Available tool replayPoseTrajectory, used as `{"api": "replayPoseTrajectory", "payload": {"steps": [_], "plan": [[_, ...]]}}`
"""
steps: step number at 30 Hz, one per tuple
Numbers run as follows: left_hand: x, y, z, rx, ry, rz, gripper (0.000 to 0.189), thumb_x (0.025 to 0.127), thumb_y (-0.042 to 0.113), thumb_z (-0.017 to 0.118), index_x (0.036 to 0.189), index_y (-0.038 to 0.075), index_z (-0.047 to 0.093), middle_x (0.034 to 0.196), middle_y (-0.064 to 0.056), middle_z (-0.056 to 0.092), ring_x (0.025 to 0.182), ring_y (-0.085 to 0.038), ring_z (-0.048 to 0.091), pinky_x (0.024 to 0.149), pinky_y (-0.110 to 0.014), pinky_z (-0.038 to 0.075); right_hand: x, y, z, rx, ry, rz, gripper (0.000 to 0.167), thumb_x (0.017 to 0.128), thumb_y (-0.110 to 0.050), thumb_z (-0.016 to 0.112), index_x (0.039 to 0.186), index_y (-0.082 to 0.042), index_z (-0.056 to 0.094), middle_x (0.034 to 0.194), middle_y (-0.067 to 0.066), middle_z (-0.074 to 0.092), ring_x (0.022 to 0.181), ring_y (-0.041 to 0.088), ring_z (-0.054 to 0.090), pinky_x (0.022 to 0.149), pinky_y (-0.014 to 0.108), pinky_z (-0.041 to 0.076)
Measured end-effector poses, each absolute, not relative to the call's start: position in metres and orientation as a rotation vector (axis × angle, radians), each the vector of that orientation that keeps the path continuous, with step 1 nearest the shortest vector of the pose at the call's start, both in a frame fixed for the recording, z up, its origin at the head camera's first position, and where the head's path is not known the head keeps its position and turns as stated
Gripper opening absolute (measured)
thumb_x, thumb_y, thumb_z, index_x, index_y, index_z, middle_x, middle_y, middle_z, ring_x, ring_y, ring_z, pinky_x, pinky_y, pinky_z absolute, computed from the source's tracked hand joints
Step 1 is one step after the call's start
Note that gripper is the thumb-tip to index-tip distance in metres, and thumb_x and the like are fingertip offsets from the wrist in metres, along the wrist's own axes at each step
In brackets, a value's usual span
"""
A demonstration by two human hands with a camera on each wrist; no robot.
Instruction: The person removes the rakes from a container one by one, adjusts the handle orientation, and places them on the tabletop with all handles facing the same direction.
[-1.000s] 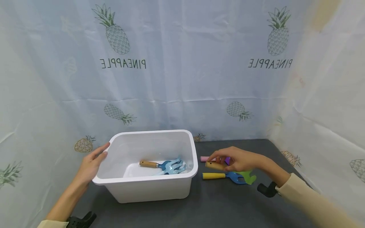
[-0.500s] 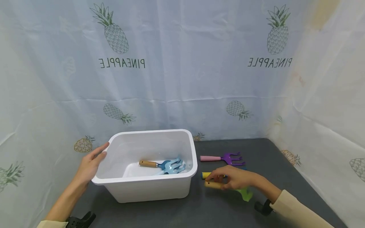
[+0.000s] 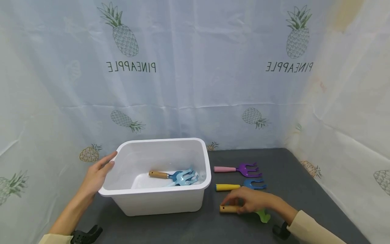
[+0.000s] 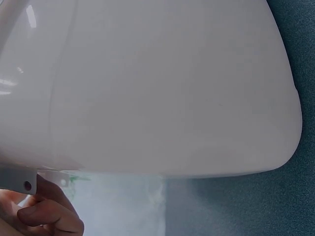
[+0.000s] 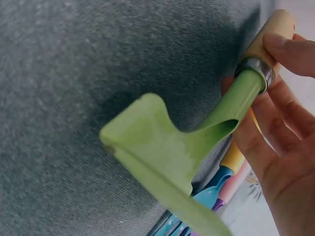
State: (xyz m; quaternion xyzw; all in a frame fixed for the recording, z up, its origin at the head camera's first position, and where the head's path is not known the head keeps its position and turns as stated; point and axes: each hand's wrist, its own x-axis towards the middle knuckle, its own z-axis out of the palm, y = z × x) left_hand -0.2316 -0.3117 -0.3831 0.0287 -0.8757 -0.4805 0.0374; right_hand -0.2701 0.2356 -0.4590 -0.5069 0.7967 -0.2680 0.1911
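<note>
My right hand (image 3: pixel 250 200) grips the wooden handle of a green hand trowel (image 5: pixel 152 142), low over the table at the front right. Its blade is turned to the right and partly covered by the hand in the head view. My left hand (image 3: pixel 95 176) holds the left rim of a white plastic tub (image 3: pixel 158 204), its fingers (image 4: pixel 51 216) curled at the rim in the left wrist view. Inside the tub lie a light blue hand rake (image 3: pixel 184 177) and a darker blue tool (image 3: pixel 173 175) with a wooden handle, its head partly covered by the rake.
Behind my right hand, a blue hand fork (image 3: pixel 253 184) with a yellow handle lies on the dark table (image 3: pixel 170 230). Farther back is a purple hand rake (image 3: pixel 245 169) with a pink handle. Pineapple-print curtains (image 3: pixel 195 84) enclose the table at the back and sides.
My right hand has carried the green trowel toward the table's front, from beside the purple rake to in front of the blue fork. My left hand and the tub have stayed in place.
</note>
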Motion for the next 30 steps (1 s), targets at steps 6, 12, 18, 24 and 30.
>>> {"api": "replayPoseTrajectory", "payload": {"steps": [6, 12, 18, 24, 30], "plan": [[-0.2312, -0.3116, -0.3839, 0.095, -2.696, -1.480, 0.063, 0.112, 0.045, 0.035, 0.165, 0.013, 0.025, 0.168, -0.029, 0.023, 0.129, -0.043, 0.058, 0.076, -0.027, 0.059, -0.2675, 0.2337, -0.4632, -1.430, 2.295, -0.667, 0.059, 0.084, 0.001, 0.076, 0.135, -0.027, 0.067, 0.111, -0.011, 0.070, 0.092, -0.003, 0.058, 0.081, 0.021, 0.053], [-0.2330, -0.3120, -0.3834, 0.104, -2.696, -1.474, 0.062, 0.112, 0.044, 0.035, 0.165, 0.015, 0.025, 0.167, -0.030, 0.025, 0.123, -0.034, 0.063, 0.075, -0.028, 0.060, -0.2640, 0.2320, -0.4610, -1.430, 2.345, -0.581, 0.059, 0.084, 0.002, 0.075, 0.133, -0.030, 0.068, 0.105, -0.015, 0.067, 0.090, -0.005, 0.056, 0.078, 0.020, 0.051], [-0.2332, -0.3107, -0.3833, 0.102, -2.690, -1.483, 0.062, 0.112, 0.045, 0.036, 0.165, 0.014, 0.026, 0.167, -0.030, 0.025, 0.121, -0.033, 0.065, 0.075, -0.028, 0.060, -0.2630, 0.2341, -0.4626, -1.417, 2.338, -0.577, 0.059, 0.085, 0.001, 0.073, 0.135, -0.030, 0.067, 0.104, -0.014, 0.066, 0.088, -0.006, 0.057, 0.077, 0.020, 0.053], [-0.2349, -0.3112, -0.3826, 0.106, -2.695, -1.480, 0.061, 0.112, 0.043, 0.035, 0.165, 0.015, 0.026, 0.166, -0.030, 0.027, 0.119, -0.029, 0.066, 0.075, -0.027, 0.060, -0.2623, 0.2355, -0.4624, -1.421, 2.332, -0.573, 0.062, 0.086, 0.000, 0.073, 0.140, -0.030, 0.064, 0.104, -0.015, 0.064, 0.088, -0.006, 0.055, 0.077, 0.020, 0.051], [-0.2359, -0.3135, -0.3844, 0.107, -2.702, -1.485, 0.060, 0.113, 0.040, 0.035, 0.165, 0.015, 0.024, 0.166, -0.030, 0.026, 0.114, -0.020, 0.067, 0.074, -0.026, 0.059, -0.2613, 0.2340, -0.4590, -1.413, 2.330, -0.556, 0.063, 0.087, 0.000, 0.073, 0.141, -0.031, 0.063, 0.108, -0.014, 0.064, 0.088, -0.004, 0.054, 0.076, 0.020, 0.050]]}}
